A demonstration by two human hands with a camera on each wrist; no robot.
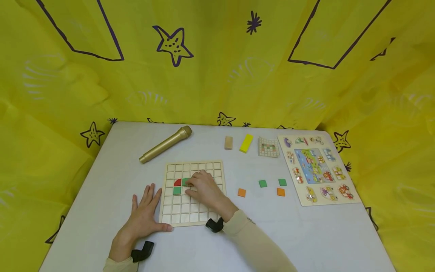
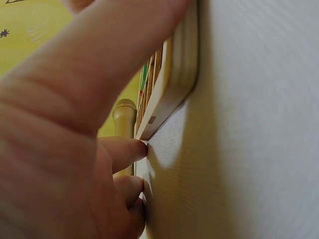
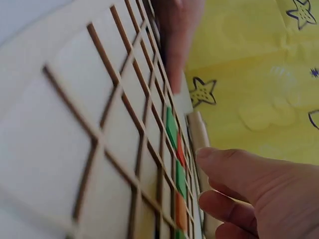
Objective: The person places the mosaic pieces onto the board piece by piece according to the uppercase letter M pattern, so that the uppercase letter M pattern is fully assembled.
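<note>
A wooden grid board lies on the table. My left hand is spread on the tabletop at its left side, thumb along the near edge and fingertips close to the side edge. Over the middle of the board is my right hand, fingers bent and thumb apart from them, with nothing seen between. Its fingertips are right by a green tile. Left of that sits a red quarter-round tile, above another green tile. In the right wrist view, an orange tile also lies in the grid, hidden by the hand from above.
Loose green and orange tiles lie right of the board. A gold microphone lies behind it. Farther back are a plain wooden block, a yellow block and a pattern card. A picture puzzle is at the right.
</note>
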